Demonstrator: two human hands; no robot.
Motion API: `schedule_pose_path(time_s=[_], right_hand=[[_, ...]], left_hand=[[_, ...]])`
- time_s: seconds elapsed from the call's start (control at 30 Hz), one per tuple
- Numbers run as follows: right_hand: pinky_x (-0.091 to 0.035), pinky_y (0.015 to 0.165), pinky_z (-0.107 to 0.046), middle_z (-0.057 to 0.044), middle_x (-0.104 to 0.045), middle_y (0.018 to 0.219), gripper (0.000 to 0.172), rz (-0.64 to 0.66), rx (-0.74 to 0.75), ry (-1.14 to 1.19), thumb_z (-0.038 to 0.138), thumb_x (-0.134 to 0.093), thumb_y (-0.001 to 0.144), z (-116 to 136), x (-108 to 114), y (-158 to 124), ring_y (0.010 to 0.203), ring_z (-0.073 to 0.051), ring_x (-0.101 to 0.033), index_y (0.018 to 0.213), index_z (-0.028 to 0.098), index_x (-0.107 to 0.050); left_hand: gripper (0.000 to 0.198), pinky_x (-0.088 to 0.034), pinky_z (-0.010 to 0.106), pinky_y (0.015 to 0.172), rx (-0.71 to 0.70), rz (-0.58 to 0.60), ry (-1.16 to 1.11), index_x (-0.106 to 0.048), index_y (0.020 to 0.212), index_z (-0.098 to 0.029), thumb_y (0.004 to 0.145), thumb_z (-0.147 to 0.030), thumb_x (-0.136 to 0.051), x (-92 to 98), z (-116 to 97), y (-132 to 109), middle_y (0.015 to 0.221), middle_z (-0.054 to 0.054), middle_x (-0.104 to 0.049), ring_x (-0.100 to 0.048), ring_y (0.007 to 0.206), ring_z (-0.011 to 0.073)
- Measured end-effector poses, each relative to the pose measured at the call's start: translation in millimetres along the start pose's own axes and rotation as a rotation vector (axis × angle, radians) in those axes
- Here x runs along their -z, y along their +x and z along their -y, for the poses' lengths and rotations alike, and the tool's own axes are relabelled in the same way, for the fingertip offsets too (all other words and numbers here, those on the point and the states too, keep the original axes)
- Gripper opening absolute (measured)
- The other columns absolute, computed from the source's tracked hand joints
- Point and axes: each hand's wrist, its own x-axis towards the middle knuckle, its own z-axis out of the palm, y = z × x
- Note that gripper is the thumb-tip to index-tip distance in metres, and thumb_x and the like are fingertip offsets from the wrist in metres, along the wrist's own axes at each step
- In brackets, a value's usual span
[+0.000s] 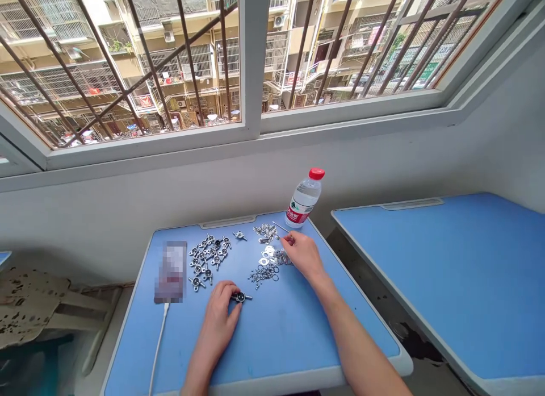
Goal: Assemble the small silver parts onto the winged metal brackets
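Observation:
My left hand (pixel 221 311) rests on the blue desk (pixel 272 339) with its fingers curled around a small metal fitting with a black centre (pixel 239 297). My right hand (pixel 303 254) reaches to the far right of the desk and pinches a thin metal pin (pixel 280 227) over a pile of small metal parts (pixel 267 233). Flat silver plates (pixel 268 254) and small rings and screws (pixel 263 274) lie just left of that hand. A cluster of several assembled fittings (pixel 208 258) sits to the left of the piles.
A water bottle with a red cap (pixel 305 198) stands at the desk's far right corner. A blurred phone (pixel 171 271) with a white cable (pixel 158 345) lies at the left. A second blue desk (pixel 447 276) stands to the right. Barred windows run above the wall.

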Motion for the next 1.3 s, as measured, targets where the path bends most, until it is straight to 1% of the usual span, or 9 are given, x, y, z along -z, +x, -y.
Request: schedule_pose_path(time_s=[0.2,0.3,0.37,0.7,0.83,0.97,1.07,1.2,1.3], right_hand=[[-0.040,0.055,-0.023,0.001,-0.063,0.063,0.017,0.309,0.256,0.182,0.022,-0.054,0.080,40,-13,-56,0.058,-0.014,-0.055,0.064,0.021,-0.055],[-0.036,0.057,-0.023,0.000,-0.064,0.066,0.014,0.479,0.373,0.115,0.014,-0.053,0.078,53,-22,-76,0.062,-0.015,-0.057,0.066,0.020,-0.056],[-0.034,0.058,-0.024,-0.002,-0.065,0.068,0.015,0.509,0.403,0.020,0.011,-0.052,0.080,56,-27,-83,0.063,-0.016,-0.058,0.069,0.020,-0.057],[-0.028,0.058,-0.028,-0.006,-0.070,0.079,0.015,0.502,0.367,-0.243,0.008,-0.050,0.083,64,-30,-92,0.071,-0.019,-0.063,0.078,0.018,-0.060],[-0.028,0.058,-0.027,-0.006,-0.070,0.079,0.015,0.500,0.353,-0.226,0.008,-0.050,0.084,66,-29,-94,0.071,-0.018,-0.064,0.080,0.018,-0.061],[-0.033,0.060,-0.026,-0.003,-0.069,0.076,0.011,0.551,0.321,-0.074,0.023,-0.055,0.089,62,-23,-85,0.070,-0.018,-0.063,0.081,0.019,-0.061],[-0.035,0.062,-0.026,-0.002,-0.068,0.075,0.020,0.433,0.267,0.020,0.031,-0.047,0.093,48,-10,-65,0.070,-0.018,-0.061,0.083,0.021,-0.061],[-0.036,0.062,-0.027,-0.003,-0.068,0.078,0.021,0.202,0.091,-0.044,0.030,-0.045,0.091,17,14,-32,0.072,-0.019,-0.060,0.084,0.021,-0.063],[-0.036,0.061,-0.026,-0.005,-0.069,0.083,0.020,0.191,0.015,-0.098,0.025,-0.045,0.087,-1,28,-17,0.075,-0.020,-0.061,0.083,0.020,-0.064]], left_hand=[[0.024,-0.050,0.036,0.087,0.011,0.001,0.002,-0.060,0.099,-0.022,0.081,-0.009,-0.051,-1.6,1,-2,0.105,0.007,-0.062,-0.060,0.097,0.0222],[0.025,-0.049,0.035,0.087,0.013,0.000,-0.007,-0.060,0.100,-0.022,0.081,-0.008,-0.051,-2.6,2,-2,0.103,0.007,-0.061,-0.059,0.097,0.0216],[0.026,-0.049,0.034,0.087,0.012,-0.004,-0.013,-0.060,0.100,-0.021,0.080,-0.007,-0.050,-2.6,2,-2,0.102,0.006,-0.061,-0.059,0.097,0.0214],[0.020,-0.048,0.035,0.084,0.011,0.007,-0.011,-0.058,0.097,-0.021,0.083,-0.009,-0.049,-1.8,-2,-2,0.100,0.006,-0.059,-0.057,0.094,0.0210],[0.019,-0.048,0.035,0.084,-0.006,-0.011,-0.005,-0.059,0.095,-0.021,0.083,-0.009,-0.049,-3.4,0,-2,0.099,0.006,-0.059,-0.057,0.094,0.0214],[0.016,-0.049,0.034,0.082,-0.018,-0.025,0.010,-0.060,0.093,-0.021,0.085,-0.011,-0.050,-3.8,1,-1,0.099,0.006,-0.060,-0.059,0.092,0.0207],[0.015,-0.049,0.034,0.083,-0.004,-0.015,0.009,-0.060,0.096,-0.022,0.087,-0.014,-0.051,-3.4,0,-1,0.101,0.006,-0.060,-0.060,0.091,0.0202],[0.014,-0.050,0.035,0.084,0.008,-0.014,0.023,-0.061,0.095,-0.023,0.087,-0.017,-0.052,-2.9,2,-1,0.103,0.007,-0.061,-0.061,0.096,0.0222],[0.014,-0.051,0.035,0.082,0.021,-0.013,0.006,-0.061,0.097,-0.023,0.086,-0.019,-0.052,-2.8,3,0,0.104,0.007,-0.061,-0.063,0.093,0.0223]])
